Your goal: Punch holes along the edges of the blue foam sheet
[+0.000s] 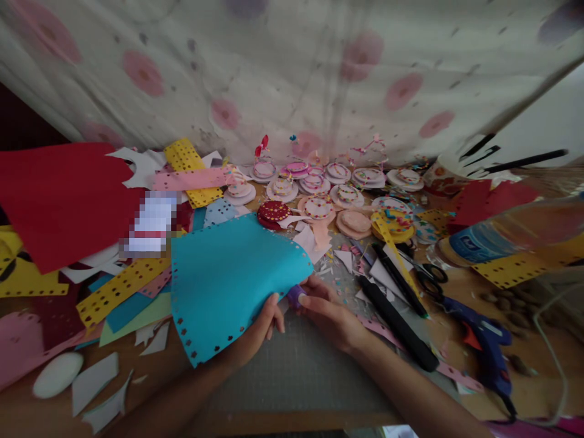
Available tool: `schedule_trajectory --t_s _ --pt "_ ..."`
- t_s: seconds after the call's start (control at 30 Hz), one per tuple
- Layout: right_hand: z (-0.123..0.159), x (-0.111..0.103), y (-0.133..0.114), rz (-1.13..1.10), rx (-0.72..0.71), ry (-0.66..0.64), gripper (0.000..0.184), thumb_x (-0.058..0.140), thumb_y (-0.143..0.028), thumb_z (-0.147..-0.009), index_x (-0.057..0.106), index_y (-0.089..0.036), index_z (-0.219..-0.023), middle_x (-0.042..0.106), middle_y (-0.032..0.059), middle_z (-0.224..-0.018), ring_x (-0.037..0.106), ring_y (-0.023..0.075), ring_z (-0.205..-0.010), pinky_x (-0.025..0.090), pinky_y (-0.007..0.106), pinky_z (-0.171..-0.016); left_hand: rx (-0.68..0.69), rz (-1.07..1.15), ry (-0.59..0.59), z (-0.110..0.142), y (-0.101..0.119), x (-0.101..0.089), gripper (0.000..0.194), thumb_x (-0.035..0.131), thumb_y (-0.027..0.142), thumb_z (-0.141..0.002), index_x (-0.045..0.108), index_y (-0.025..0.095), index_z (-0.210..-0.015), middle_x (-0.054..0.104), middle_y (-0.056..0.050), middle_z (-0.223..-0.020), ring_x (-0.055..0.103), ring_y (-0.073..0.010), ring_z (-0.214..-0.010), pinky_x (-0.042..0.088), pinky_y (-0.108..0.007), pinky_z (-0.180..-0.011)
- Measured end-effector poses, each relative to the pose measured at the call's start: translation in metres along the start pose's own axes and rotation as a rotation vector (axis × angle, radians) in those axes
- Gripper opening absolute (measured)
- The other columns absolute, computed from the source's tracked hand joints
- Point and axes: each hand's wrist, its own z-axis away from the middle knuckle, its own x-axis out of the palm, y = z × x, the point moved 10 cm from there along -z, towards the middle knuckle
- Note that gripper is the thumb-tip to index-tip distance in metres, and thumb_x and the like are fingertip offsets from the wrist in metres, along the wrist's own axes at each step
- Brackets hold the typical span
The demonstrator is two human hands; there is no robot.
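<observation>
A turquoise paper sheet [232,261] with rows of small flower-shaped holes along its edges is held up over the grey mat [296,371]. My left hand [260,328] grips its lower edge between thumb and fingers. My right hand [333,313] is closed round a small purple craft punch [295,295], thumb on top, at the sheet's right edge. Part of the punch is hidden by my fingers and the sheet. Just behind the sheet sit a dark red dotted disc [274,213] and paper scraps [314,240].
Several small decorated paper hats [314,179] stand along the back. At right lie a black stick-like tool [396,325], scissors [431,280], a blue glue gun [479,340] and a bottle [506,234]. Red paper [68,194], punched yellow strips [123,289] and a phone [152,222] cover the left.
</observation>
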Motion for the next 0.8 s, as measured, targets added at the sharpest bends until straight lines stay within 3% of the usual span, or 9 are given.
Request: schedule_trajectory --t_s 0.8 --pt "0.0008 -0.0012 -0.0006 -0.002 0.005 0.044 0.029 0.078 -0.034 -0.073 0.067 -0.021 -0.096 0.062 0.0003 -0.087 0.053 0.0138 -0.075 0.041 0.025 -0.067 -0.062 0.004 -0.055 0.0002 -0.0048 0.0049 0.067 0.028 0.068 -0.088 0.053 0.021 -0.046 0.045 0.002 -0.043 0.044 -0.0107 -0.043 0.042 -0.028 -0.058"
